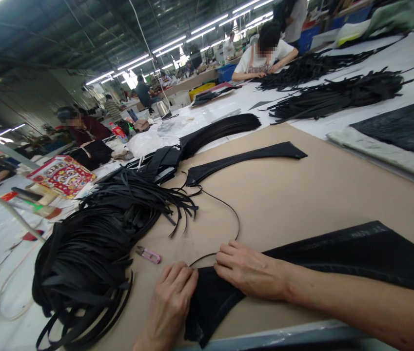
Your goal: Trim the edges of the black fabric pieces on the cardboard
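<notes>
A long curved black fabric piece (324,251) lies along the front of the tan board. My left hand (173,297) has its fingers pressed together at the left end of that piece, gripping its edge. Close by, my right hand (248,270) rests on the upper edge with curled fingers. A thin black strip (239,219) runs from the board down to my right hand and shows again between both hands along the edge. The fingertips are partly hidden. Pink thread snips (148,254) lie to the left of my hands.
A big bundle of black strips (82,263) covers the board's left side. Farther back are another curved black piece (246,158) and a stack of black pieces (221,131). More strip bundles (338,95) lie beyond, near a co-worker (265,53). A red box (62,175) stands left.
</notes>
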`<state>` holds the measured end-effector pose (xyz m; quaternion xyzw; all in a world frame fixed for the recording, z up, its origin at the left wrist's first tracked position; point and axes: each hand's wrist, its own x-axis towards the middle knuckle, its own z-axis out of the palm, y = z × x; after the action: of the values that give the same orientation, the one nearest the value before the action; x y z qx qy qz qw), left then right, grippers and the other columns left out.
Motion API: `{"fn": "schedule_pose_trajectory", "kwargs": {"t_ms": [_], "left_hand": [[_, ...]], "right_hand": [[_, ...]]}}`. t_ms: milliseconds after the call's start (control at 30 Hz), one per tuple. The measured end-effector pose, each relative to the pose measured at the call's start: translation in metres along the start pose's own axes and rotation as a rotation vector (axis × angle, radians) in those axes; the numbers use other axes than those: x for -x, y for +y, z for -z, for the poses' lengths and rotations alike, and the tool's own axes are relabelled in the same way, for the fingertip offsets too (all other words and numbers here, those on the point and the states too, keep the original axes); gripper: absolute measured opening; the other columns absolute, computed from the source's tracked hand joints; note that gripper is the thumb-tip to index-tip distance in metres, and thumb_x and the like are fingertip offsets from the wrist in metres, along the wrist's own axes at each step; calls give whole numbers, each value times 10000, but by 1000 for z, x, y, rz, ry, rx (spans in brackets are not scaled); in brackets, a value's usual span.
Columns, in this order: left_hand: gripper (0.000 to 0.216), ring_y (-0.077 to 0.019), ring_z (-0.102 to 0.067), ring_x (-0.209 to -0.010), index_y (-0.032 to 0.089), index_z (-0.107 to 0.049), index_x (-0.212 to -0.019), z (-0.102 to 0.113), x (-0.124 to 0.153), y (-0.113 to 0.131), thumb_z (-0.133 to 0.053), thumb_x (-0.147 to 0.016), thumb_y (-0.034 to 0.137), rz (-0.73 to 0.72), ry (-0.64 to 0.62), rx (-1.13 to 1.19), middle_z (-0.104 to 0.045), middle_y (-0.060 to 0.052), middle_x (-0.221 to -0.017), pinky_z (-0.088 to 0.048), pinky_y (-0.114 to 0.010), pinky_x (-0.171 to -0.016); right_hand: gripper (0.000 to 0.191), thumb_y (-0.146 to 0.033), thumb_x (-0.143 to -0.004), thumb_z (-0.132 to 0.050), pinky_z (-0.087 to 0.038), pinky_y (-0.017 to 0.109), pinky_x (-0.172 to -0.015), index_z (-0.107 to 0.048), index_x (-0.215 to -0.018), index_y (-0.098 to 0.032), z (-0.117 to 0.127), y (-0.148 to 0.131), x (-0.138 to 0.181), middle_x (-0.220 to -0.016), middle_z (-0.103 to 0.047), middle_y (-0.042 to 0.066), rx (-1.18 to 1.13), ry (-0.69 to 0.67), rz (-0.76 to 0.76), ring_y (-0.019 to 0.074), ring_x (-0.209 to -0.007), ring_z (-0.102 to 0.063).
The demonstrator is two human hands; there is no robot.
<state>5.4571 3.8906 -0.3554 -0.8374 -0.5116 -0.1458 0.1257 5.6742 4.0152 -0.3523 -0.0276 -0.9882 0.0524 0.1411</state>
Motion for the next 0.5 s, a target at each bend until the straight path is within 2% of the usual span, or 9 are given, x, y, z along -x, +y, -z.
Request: {"fn": "schedule_pose_trajectory", "kwargs": {"t_ms": [133, 233, 333, 433, 500], "left_hand": [[276, -204, -548, -1009, 82, -615, -1096, -3, 2, 2, -388, -941, 106, -44, 79, -90, -656, -80, -994, -446, -344, -891], [334, -203, -551, -1033, 103, -601, -1160, -2, 8, -1, -343, -949, 106, -31, 38, -132, -662, -78, -1044, -462, -338, -888], [362, -210, -544, -1073, 165, -597, -1188, 3, 16, -6, -374, -918, 73, 54, -15, -186, -647, -67, -1122, -476, -345, -893], [380, -213, -544, -1079, 199, -618, -1133, 4, 16, -1, -416, -866, 20, 171, 65, -212, -634, -63, -1130, -484, -352, -899], [422, -200, -548, -1081, 191, -591, -1188, -1, 11, 9, -410, -855, 6, 163, 96, -160, -631, -68, -1132, -492, -334, -915]], "right_hand": [[77, -94, -961, -551, -359, 334, -707, -588, -893, -100, 4, -2, 0, -888, -510, 59, 39, -26, 7, 207, -817, -428], [85, -78, -960, -539, -357, 337, -693, -595, -897, -95, 4, -3, 0, -891, -513, 63, 50, -33, 1, 210, -815, -434], [91, -76, -962, -531, -355, 344, -686, -593, -898, -98, 3, -3, 1, -897, -510, 61, 52, -37, -6, 211, -821, -439], [100, -83, -964, -527, -356, 353, -675, -587, -887, -107, 2, -3, 1, -900, -504, 52, 57, -41, 0, 209, -824, -440], [104, -88, -963, -531, -358, 357, -672, -583, -877, -112, 2, -3, 0, -897, -502, 49, 61, -42, 1, 208, -825, -442]]}}
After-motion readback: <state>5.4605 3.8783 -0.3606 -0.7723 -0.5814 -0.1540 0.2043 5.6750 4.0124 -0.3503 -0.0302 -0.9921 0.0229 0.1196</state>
